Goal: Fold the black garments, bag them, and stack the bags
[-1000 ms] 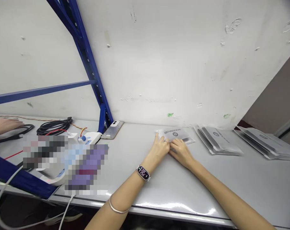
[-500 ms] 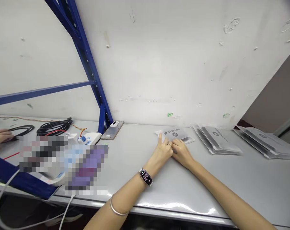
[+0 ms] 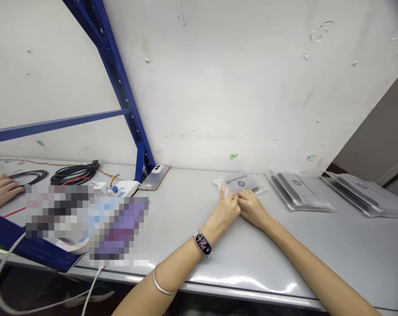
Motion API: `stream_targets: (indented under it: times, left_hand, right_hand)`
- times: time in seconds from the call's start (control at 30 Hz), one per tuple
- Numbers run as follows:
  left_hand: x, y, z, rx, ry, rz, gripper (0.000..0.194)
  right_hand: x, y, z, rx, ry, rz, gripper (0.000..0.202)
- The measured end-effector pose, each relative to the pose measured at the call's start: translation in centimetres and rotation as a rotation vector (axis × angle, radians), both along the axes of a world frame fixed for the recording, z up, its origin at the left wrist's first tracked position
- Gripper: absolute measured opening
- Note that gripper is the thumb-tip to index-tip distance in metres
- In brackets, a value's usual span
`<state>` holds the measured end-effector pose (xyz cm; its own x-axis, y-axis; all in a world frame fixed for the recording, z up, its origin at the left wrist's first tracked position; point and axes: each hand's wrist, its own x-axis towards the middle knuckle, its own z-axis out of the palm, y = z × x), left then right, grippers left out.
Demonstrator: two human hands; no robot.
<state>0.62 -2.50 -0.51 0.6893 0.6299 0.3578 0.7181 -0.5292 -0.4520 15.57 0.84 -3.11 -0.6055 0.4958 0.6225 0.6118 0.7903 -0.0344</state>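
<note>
A frosted plastic bag (image 3: 248, 181) printed with ROCKBROS lies flat on the grey table, with something dark inside it. My left hand (image 3: 225, 207) pinches the near edge of this bag, its index finger stretched out over the left side. Close against it, my right hand (image 3: 253, 208) has its fingers bent onto the same edge. The fingertips of both hands are partly hidden, and so is the near edge between them. A smartwatch and a bangle are on my left arm, a ring on a left finger.
To the right lie two stacks of similar bags, a nearer stack (image 3: 299, 193) and a farther stack (image 3: 366, 195). A phone (image 3: 155, 179) rests by the blue metal frame (image 3: 120, 83). At left are a white power strip (image 3: 131, 189), coiled black cable (image 3: 72, 174) and another person's hands (image 3: 3, 191).
Both my hands have shifted slightly to the right along the bag's near edge. At far left, more of the other person's hands now shows.
</note>
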Motion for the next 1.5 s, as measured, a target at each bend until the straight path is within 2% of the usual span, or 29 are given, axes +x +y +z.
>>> stream_targets:
  times: [0.17,0.3,0.5,0.67,0.97,1.03,1.1,1.2,1.27,1.33,1.4,1.47,1.5]
  left_hand:
    - [0.0,0.2,-0.3,-0.012,-0.011,-0.013,0.026]
    - [-0.2,0.5,-0.6,-0.027,-0.011,-0.005,0.027]
    - [-0.2,0.3,-0.4,-0.038,-0.006,0.002,0.028]
    - [-0.1,0.3,-0.2,-0.063,-0.022,-0.024,0.023]
    - [-0.8,0.9,0.1,-0.100,-0.035,0.041,0.022]
    - [-1.1,1.2,0.2,-0.126,-0.041,0.081,0.020]
    - [-1.7,1.4,0.5,-0.154,-0.053,0.135,0.020]
    - [-3.2,1.4,1.1,-0.205,-0.083,0.249,0.019]
    - [-4.2,1.5,1.7,-0.228,-0.119,0.300,0.021]
    - [-4.5,1.6,2.2,-0.219,-0.190,0.303,0.024]
    - [-4.0,2.1,2.4,-0.187,-0.293,0.250,0.026]
    - [-2.7,3.0,2.0,-0.164,-0.370,0.167,0.029]
    - [-2.0,3.5,1.7,-0.162,-0.386,0.126,0.032]
  right_hand:
    - [1.2,0.6,0.1,0.062,-0.116,-0.025,0.024]
    - [2.6,1.4,0.4,0.084,-0.159,-0.099,0.024]
    - [5.6,2.4,1.1,0.012,-0.217,-0.227,0.020]
    - [8.0,3.3,0.9,-0.019,-0.196,-0.310,0.017]
    - [10.4,3.7,1.6,-0.076,-0.158,-0.447,0.016]
    - [10.6,3.4,2.0,-0.143,-0.156,-0.452,0.016]
    - [10.7,2.9,2.6,-0.293,-0.173,-0.427,0.017]
    - [11.1,1.9,3.7,-0.578,-0.214,-0.301,0.017]
    - [11.3,1.5,4.6,-0.677,-0.189,-0.219,0.011]
    - [10.7,1.3,5.2,-0.633,-0.062,-0.215,0.026]
    - [9.0,1.5,5.2,-0.497,0.106,-0.270,0.043]
    - [6.6,2.0,4.5,-0.403,0.163,-0.316,0.047]
    - [5.3,2.2,3.8,-0.390,0.124,-0.321,0.049]
